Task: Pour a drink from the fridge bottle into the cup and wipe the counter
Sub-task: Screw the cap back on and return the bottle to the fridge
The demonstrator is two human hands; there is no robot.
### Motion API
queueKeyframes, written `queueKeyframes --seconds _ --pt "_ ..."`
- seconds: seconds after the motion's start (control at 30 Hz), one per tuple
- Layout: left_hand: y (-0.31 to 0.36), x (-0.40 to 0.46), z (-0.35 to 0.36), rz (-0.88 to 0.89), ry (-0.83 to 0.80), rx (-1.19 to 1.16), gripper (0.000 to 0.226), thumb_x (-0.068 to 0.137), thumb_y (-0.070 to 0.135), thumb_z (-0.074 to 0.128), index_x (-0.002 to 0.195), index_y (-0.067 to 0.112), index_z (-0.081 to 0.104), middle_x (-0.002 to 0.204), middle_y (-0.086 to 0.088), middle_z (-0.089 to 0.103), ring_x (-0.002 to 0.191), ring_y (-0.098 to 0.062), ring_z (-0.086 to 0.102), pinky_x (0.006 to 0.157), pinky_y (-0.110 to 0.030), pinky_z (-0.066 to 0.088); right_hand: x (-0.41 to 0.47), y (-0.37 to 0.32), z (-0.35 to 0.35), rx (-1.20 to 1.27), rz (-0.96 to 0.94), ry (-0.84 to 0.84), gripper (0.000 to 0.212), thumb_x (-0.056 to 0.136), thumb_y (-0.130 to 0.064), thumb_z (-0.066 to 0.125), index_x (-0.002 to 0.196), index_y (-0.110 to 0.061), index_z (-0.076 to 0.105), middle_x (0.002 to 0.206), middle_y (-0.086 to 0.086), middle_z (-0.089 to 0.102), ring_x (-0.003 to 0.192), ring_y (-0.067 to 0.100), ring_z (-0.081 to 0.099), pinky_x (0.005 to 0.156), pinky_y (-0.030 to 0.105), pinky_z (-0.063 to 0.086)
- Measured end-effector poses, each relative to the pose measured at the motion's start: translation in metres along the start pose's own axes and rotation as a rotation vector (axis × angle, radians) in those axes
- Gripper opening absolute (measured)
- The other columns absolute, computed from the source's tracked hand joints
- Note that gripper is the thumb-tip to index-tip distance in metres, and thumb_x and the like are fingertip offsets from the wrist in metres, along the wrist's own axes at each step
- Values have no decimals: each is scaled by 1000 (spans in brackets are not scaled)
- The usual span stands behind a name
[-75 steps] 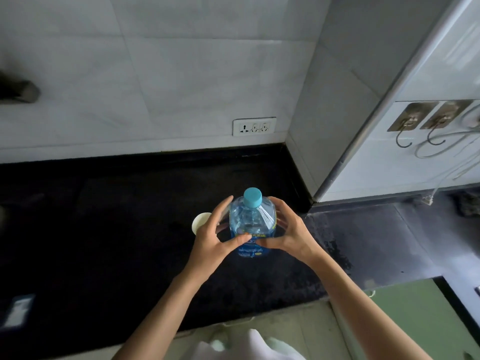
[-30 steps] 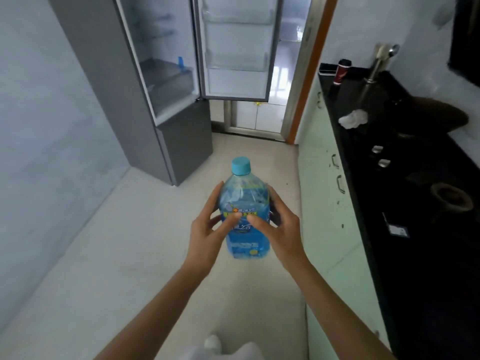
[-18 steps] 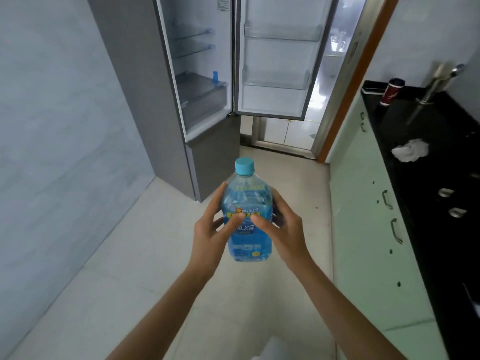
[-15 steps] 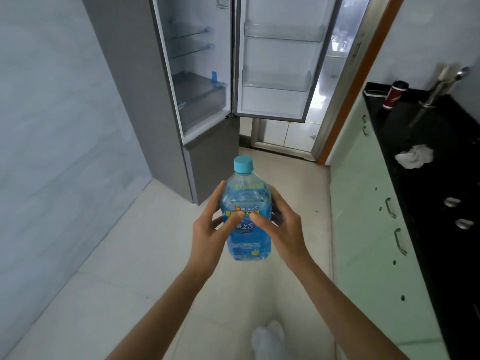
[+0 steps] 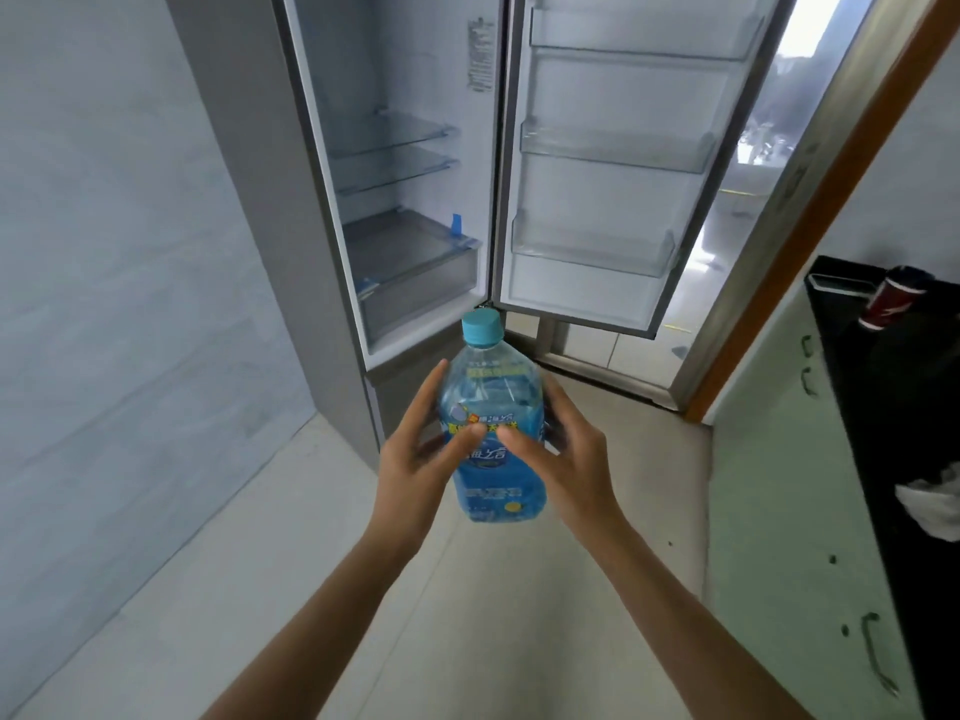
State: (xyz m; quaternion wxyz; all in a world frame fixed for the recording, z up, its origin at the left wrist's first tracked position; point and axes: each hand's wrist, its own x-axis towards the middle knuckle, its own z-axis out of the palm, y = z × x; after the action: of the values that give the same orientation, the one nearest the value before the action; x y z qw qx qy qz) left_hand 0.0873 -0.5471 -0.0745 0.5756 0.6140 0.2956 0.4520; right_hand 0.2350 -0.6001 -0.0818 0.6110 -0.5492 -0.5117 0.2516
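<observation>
A clear plastic bottle [image 5: 491,402] with a light-blue cap and a blue label stands upright in front of me, held between both hands. My left hand [image 5: 418,465] grips its left side and my right hand [image 5: 566,465] its right side, thumbs meeting on the label. The grey fridge [image 5: 405,226] is straight ahead with its door [image 5: 613,163] swung wide open; its shelves look bare. The black counter [image 5: 914,407] runs along the right edge, with a crumpled white cloth [image 5: 932,504] on it. The cup is out of view.
A red and black can [image 5: 891,298] stands at the counter's far end. Pale green cabinets [image 5: 795,511] with handles sit below the counter. A grey wall closes the left side. A doorway with an orange frame [image 5: 810,210] lies behind the fridge door.
I have turned from the counter and cup to face the fridge, carrying the bottle in both hands. Over the last second the open fridge has come closer.
</observation>
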Motion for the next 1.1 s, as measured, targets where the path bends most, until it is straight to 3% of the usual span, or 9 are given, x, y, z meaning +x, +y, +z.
queueKeyframes --seconds 0.07,0.2,0.4,0.5,0.7,0.8,0.97,1.1 --pt "-5 31 9 -2 21 -10 69 80 20 60 145 19 36 123 5 62 106 -7 65 77 -18 53 31 10 -9 16 6 -18 52 78 -40 68 126 -34 51 110 -12 68 101 12 67 79 23 55" --pt "-18 92 21 -4 63 1 69 80 22 61 144 21 37 123 7 62 106 -7 65 77 -19 54 95 36 -22 26 -6 -47 59 79 -39 68 133 -21 51 110 -8 68 100 12 67 78 21 54" --pt "-40 196 15 23 114 12 67 82 17 61 144 20 37 128 0 59 107 -8 64 77 -19 54 202 73 -17 29 -26 -89 55 77 -41 68 129 -28 53 107 -10 69 98 10 67 78 26 55" --pt "-48 252 5 53 140 30 66 82 21 61 143 22 37 125 8 60 106 -4 64 77 -17 53 261 89 -8 34 -47 -113 56 77 -42 68 130 -29 52 110 -7 68 102 14 67 83 32 56" --pt "-53 357 -11 75 164 67 67 80 25 62 143 26 37 127 7 58 107 -4 63 78 -19 53 369 113 3 60 -90 -148 57 79 -38 67 131 -23 51 110 -11 68 102 10 66 82 24 56" --pt "-58 397 -15 92 197 81 68 80 23 62 143 23 37 123 7 60 106 -5 64 77 -19 53 414 128 7 65 -101 -172 58 79 -39 67 133 -21 50 110 -8 68 102 12 66 84 29 56" --pt "-71 463 -16 107 273 84 67 81 20 62 144 21 38 117 13 65 107 -6 64 79 -19 53 489 154 12 65 -121 -227 53 79 -44 67 128 -33 50 111 -5 68 103 15 66 87 42 56" --pt "-79 520 -11 131 344 86 64 84 14 62 143 21 39 123 4 63 109 -10 64 82 -23 54 557 174 9 123 -134 -325 63 79 -42 67 134 -17 48 115 -1 67 107 19 65 88 45 55"
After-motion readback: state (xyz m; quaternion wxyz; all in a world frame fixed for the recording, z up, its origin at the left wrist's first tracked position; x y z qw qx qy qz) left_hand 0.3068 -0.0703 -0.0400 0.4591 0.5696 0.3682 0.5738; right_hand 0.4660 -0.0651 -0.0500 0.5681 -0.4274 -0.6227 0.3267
